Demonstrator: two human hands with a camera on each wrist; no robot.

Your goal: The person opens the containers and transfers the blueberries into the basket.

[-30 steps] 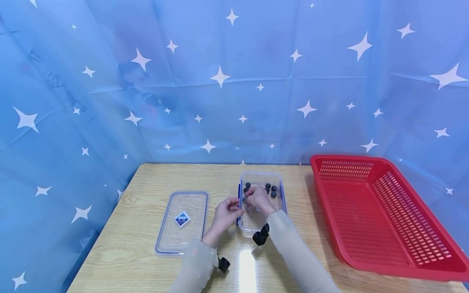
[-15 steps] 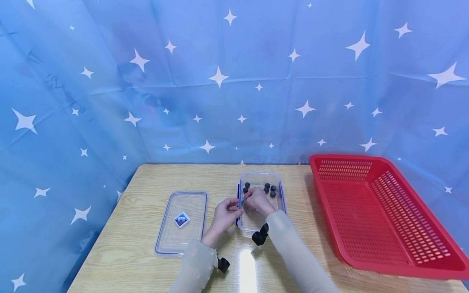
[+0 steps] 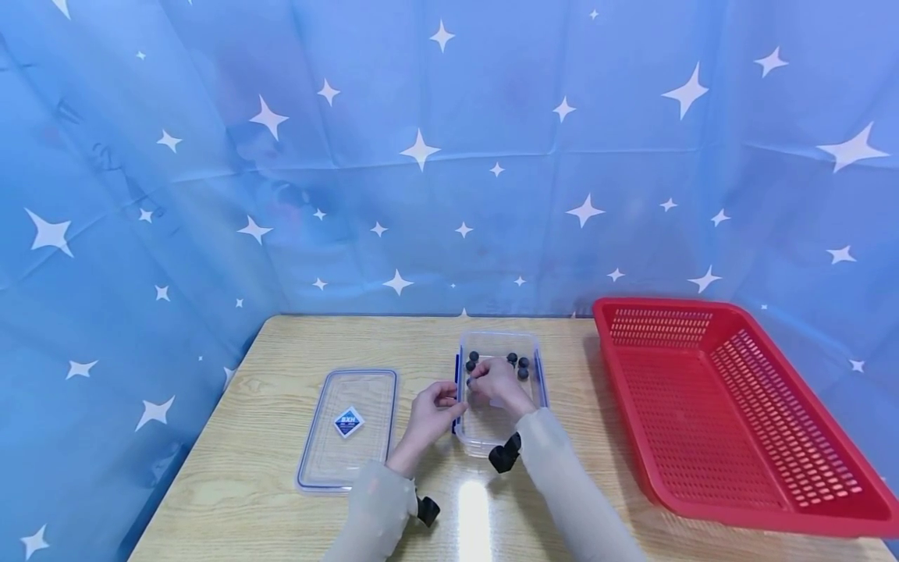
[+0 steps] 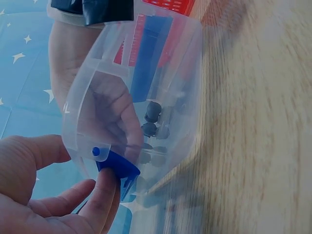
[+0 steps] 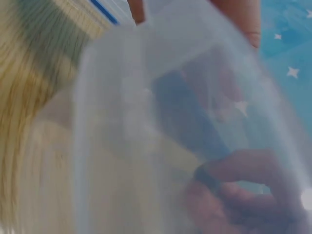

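The left hand [image 3: 434, 411] pinches the box's [image 3: 500, 437] blue clip [image 4: 117, 167] at its left wall. The right hand [image 3: 497, 382], fingers curled inside the box, pinches a dark ball [image 5: 207, 176] (others lie just beyond).

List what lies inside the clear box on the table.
Inside the clear box lie small dark balls, loose near its far end. The right hand reaches in and covers part of the floor, so an exact count cannot be made.
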